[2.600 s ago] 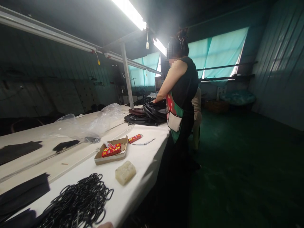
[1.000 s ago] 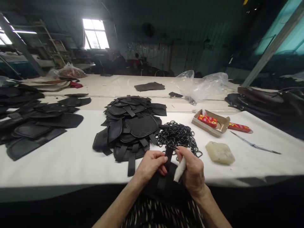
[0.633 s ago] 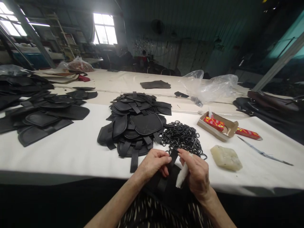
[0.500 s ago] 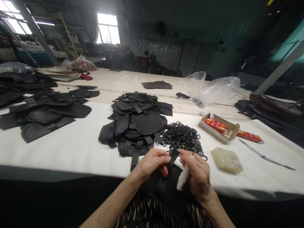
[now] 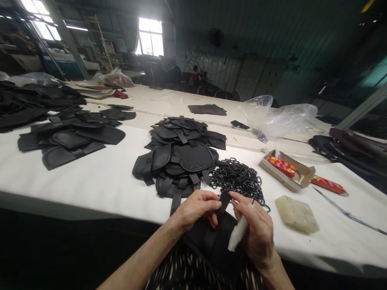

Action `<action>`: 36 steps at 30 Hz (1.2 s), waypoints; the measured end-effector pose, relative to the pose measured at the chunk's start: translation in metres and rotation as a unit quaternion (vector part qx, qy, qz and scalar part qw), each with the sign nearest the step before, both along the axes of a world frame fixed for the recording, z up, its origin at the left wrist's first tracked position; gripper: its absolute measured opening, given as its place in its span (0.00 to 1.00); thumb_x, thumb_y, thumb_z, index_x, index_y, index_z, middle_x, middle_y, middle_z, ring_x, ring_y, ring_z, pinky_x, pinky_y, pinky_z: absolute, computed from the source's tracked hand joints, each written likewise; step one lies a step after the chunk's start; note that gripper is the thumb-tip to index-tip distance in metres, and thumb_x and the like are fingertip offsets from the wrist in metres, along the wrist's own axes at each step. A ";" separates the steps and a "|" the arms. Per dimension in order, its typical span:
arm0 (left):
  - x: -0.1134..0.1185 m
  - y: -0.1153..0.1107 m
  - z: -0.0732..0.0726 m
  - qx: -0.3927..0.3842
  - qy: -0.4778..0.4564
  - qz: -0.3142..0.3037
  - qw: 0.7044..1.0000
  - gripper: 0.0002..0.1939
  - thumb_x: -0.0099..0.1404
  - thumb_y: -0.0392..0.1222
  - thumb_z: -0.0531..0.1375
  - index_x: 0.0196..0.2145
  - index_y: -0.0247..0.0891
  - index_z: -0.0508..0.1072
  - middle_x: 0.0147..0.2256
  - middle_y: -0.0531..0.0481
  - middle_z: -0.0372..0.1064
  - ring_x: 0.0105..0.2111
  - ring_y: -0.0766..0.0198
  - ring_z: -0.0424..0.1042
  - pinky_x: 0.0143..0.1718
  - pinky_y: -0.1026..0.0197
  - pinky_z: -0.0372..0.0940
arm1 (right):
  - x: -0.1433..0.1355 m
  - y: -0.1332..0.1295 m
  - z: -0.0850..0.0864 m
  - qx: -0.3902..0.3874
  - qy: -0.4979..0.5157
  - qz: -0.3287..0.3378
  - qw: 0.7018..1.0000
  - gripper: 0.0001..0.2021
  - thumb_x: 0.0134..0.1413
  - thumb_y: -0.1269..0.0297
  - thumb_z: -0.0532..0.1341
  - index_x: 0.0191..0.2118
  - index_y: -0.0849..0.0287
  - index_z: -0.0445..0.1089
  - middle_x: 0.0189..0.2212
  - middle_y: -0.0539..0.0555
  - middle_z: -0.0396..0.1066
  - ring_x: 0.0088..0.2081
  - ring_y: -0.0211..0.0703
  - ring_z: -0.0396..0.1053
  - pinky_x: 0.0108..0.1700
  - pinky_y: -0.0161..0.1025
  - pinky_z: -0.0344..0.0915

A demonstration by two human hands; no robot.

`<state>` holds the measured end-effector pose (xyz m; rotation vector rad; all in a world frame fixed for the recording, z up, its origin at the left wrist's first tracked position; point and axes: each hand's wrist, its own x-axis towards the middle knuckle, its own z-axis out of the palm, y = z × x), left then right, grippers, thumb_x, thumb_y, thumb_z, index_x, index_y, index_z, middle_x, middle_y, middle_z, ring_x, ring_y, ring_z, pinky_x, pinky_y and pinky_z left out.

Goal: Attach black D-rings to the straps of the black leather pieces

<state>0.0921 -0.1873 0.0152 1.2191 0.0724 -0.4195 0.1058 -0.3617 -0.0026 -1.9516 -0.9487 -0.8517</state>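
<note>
1. Left hand (image 5: pixel 196 207): thumb and fingertips clamp a short black strap (image 5: pixel 224 201).
2. Right hand (image 5: pixel 256 227): thumb and forefinger close together at the strap's upper end; the other fingers curl around a white-handled tool (image 5: pixel 238 233). What lies between the fingertips is too small to tell.
3. Black piece (image 5: pixel 217 241): bears the strap and lies over patterned clothing (image 5: pixel 178 268), at the near edge of the table (image 5: pixel 121 181).
4. Black rings (image 5: pixel 238 177): a heap just beyond the hands, inward from the near edge.
5. Stacked black pieces (image 5: pixel 193 159): overlapping, left of the rings; one strap hangs toward the near edge.
6. Waxy block (image 5: pixel 296 214): right of the right hand, near the same edge.
7. Cardboard box (image 5: pixel 276 177): beyond the block, holding red packaging (image 5: pixel 281 167); a red packet (image 5: pixel 329 185) lies beside its right side.
8. Clear plastic (image 5: pixel 290 119): crumpled, toward the table's far edge.
</note>
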 end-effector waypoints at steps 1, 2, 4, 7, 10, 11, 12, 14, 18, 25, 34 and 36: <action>0.000 0.000 0.000 0.000 0.000 0.001 1.000 0.16 0.47 0.47 0.65 0.28 0.34 0.67 0.13 0.55 0.64 0.14 0.67 0.65 0.19 0.65 0.62 | -0.001 0.002 -0.001 0.012 0.013 -0.004 1.000 0.09 0.55 0.76 0.56 0.39 0.56 0.68 0.35 0.57 0.75 0.41 0.47 0.74 0.37 0.44 0.71; 0.000 0.000 0.000 0.000 -0.001 0.001 1.000 0.16 0.47 0.47 0.65 0.28 0.34 0.67 0.13 0.55 0.64 0.14 0.67 0.65 0.19 0.65 0.62 | -0.001 0.004 -0.002 0.029 0.033 -0.009 0.999 0.07 0.56 0.75 0.56 0.38 0.56 0.66 0.36 0.57 0.75 0.41 0.46 0.73 0.37 0.43 0.71; 0.000 0.001 0.000 0.003 -0.002 0.001 1.000 0.16 0.47 0.47 0.65 0.29 0.34 0.68 0.13 0.55 0.65 0.14 0.67 0.65 0.20 0.65 0.62 | -0.003 0.010 -0.002 0.094 0.107 -0.014 0.990 0.04 0.55 0.72 0.57 0.35 0.56 0.64 0.38 0.56 0.74 0.40 0.44 0.74 0.38 0.42 0.72; -0.001 0.001 0.000 0.012 -0.005 -0.001 1.000 0.14 0.48 0.46 0.64 0.29 0.34 0.68 0.13 0.54 0.65 0.14 0.67 0.65 0.20 0.66 0.61 | -0.004 0.019 0.003 0.199 0.222 -0.014 0.954 0.06 0.52 0.68 0.62 0.30 0.56 0.63 0.35 0.53 0.74 0.38 0.42 0.73 0.40 0.41 0.71; -0.001 0.000 0.002 0.025 -0.007 -0.003 1.000 0.13 0.49 0.46 0.63 0.27 0.34 0.67 0.12 0.53 0.65 0.14 0.67 0.64 0.19 0.66 0.60 | -0.004 0.024 0.009 0.217 0.264 -0.012 0.940 0.06 0.53 0.66 0.61 0.30 0.56 0.62 0.34 0.53 0.74 0.37 0.41 0.73 0.39 0.40 0.71; -0.001 -0.001 0.003 0.030 -0.008 -0.003 1.000 0.12 0.49 0.46 0.63 0.26 0.34 0.67 0.12 0.54 0.64 0.14 0.67 0.64 0.19 0.66 0.60 | -0.004 0.024 0.011 0.212 0.277 -0.010 0.937 0.06 0.53 0.65 0.61 0.29 0.56 0.63 0.34 0.53 0.74 0.37 0.41 0.73 0.39 0.39 0.71; -0.002 -0.002 0.004 0.036 -0.009 -0.002 0.999 0.12 0.49 0.45 0.62 0.25 0.35 0.67 0.12 0.54 0.64 0.13 0.67 0.64 0.19 0.66 0.60 | -0.004 0.023 0.012 0.206 0.291 -0.009 0.934 0.06 0.53 0.64 0.62 0.29 0.56 0.63 0.33 0.53 0.74 0.37 0.41 0.73 0.39 0.38 0.71; -0.002 -0.003 0.005 0.050 -0.013 0.002 0.999 0.11 0.49 0.45 0.61 0.24 0.35 0.67 0.11 0.54 0.63 0.13 0.68 0.63 0.19 0.66 0.59 | -0.005 0.022 0.015 0.192 0.311 -0.014 0.931 0.07 0.51 0.63 0.63 0.29 0.57 0.64 0.33 0.52 0.74 0.36 0.40 0.73 0.37 0.36 0.70; -0.003 -0.008 0.004 0.082 -0.020 0.018 0.996 0.08 0.52 0.42 0.59 0.24 0.35 0.67 0.10 0.55 0.62 0.12 0.69 0.62 0.18 0.69 0.56 | -0.005 0.019 0.018 0.167 0.338 -0.041 0.925 0.06 0.50 0.62 0.64 0.30 0.57 0.67 0.32 0.51 0.73 0.31 0.39 0.71 0.31 0.33 0.67; -0.002 -0.010 0.003 0.107 -0.020 0.016 0.994 0.07 0.53 0.41 0.58 0.23 0.34 0.68 0.10 0.55 0.63 0.11 0.70 0.61 0.17 0.69 0.54 | 0.000 0.015 0.013 0.188 0.357 -0.073 0.912 0.07 0.51 0.60 0.63 0.31 0.58 0.67 0.32 0.51 0.73 0.33 0.40 0.70 0.32 0.34 0.64; -0.003 -0.012 0.002 0.109 -0.020 0.035 0.993 0.07 0.52 0.41 0.58 0.24 0.35 0.68 0.09 0.56 0.62 0.11 0.70 0.60 0.17 0.69 0.54 | -0.003 0.023 0.005 0.222 0.303 -0.077 0.924 0.06 0.53 0.62 0.62 0.32 0.57 0.66 0.33 0.52 0.74 0.36 0.42 0.72 0.38 0.39 0.67; -0.003 -0.012 0.001 0.106 -0.022 0.041 0.993 0.07 0.52 0.42 0.57 0.24 0.35 0.67 0.09 0.56 0.62 0.11 0.70 0.59 0.17 0.70 0.54 | -0.004 0.021 0.000 0.204 0.279 -0.074 0.935 0.04 0.54 0.63 0.61 0.34 0.56 0.66 0.34 0.51 0.74 0.37 0.41 0.72 0.39 0.38 0.66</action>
